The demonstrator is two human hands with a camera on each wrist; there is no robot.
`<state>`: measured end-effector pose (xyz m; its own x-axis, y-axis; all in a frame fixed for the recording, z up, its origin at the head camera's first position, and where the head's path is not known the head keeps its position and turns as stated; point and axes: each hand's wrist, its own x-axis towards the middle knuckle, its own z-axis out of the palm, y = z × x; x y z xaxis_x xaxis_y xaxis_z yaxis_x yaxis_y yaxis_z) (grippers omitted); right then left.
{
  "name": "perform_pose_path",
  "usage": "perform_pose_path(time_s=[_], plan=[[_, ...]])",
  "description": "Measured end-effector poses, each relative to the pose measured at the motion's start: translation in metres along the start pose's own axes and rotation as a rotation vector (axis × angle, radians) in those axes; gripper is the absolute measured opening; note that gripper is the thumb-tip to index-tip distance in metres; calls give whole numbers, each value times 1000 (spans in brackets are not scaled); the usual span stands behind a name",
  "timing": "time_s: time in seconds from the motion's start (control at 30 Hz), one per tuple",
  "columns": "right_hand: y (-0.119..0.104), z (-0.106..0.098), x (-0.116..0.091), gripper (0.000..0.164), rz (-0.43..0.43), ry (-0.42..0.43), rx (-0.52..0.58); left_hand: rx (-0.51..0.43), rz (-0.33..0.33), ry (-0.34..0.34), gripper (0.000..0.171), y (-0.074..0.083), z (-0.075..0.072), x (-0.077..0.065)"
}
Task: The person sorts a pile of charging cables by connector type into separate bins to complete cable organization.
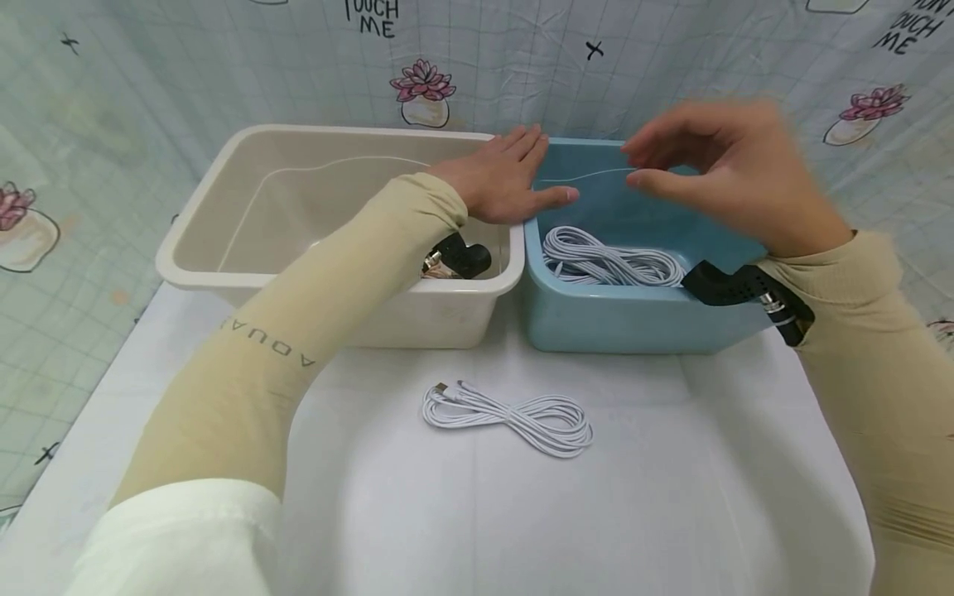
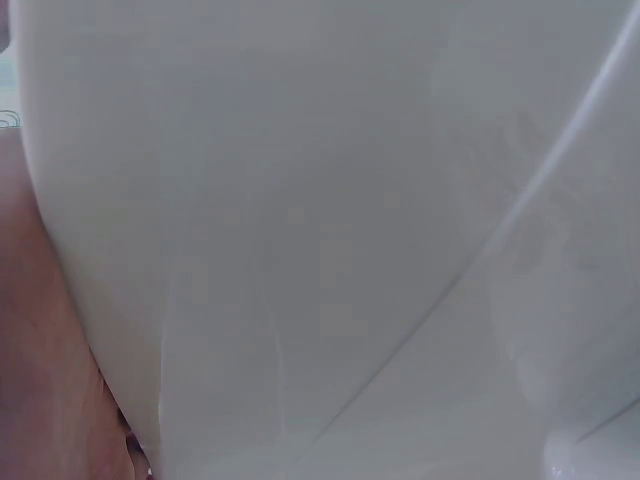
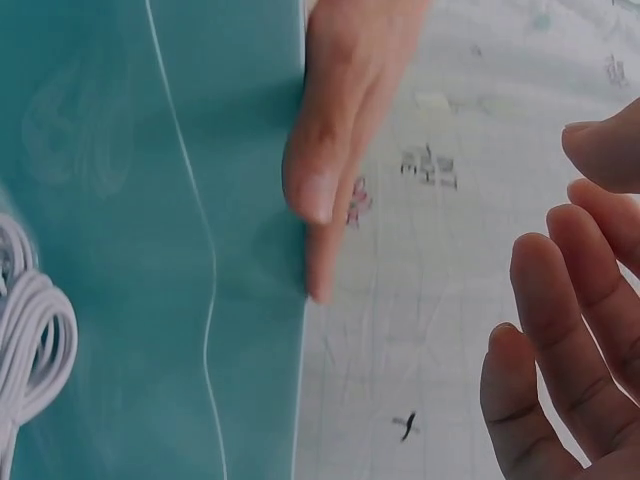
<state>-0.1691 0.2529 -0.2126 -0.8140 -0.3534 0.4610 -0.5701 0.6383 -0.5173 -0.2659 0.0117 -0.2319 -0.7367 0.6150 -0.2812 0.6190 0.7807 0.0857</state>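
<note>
My left hand rests flat, fingers straight, over the adjoining rims of a cream bin and a blue bin. Above the blue bin's right part hovers my right hand, slightly blurred. Its fingers are loosely bent, with nothing between them; the right wrist view shows the same hand empty. Bundled white cables lie inside the blue bin. One bundled white USB cable lies on the table in front of the bins. My left forearm hides part of the cream bin's inside.
Both bins stand side by side on a white-covered table. Behind them hangs a patterned cloth. Black camera mounts sit at the left wrist and right wrist. A thin pale line crosses the blue bin's inner wall.
</note>
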Motion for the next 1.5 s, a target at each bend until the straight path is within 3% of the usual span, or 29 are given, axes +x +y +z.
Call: perform_pose_path(time_s=[0.27, 0.53, 1.03, 1.37, 1.5], plan=[[-14, 10, -5, 32, -97, -24, 88, 13, -1, -2, 97, -1, 0, 1], [-29, 19, -11, 32, -136, -83, 158, 19, 1, -6, 96, -1, 1, 2], [-37, 45, -25, 34, -307, -183, 309, 19, 5, 8, 95, -1, 3, 3], [-39, 66, -34, 33, -394, -172, 325, 25, 10, 20, 94, -2, 4, 3], [-37, 72, -38, 31, -418, -129, 298, 29, 13, 19, 94, -2, 4, 4]])
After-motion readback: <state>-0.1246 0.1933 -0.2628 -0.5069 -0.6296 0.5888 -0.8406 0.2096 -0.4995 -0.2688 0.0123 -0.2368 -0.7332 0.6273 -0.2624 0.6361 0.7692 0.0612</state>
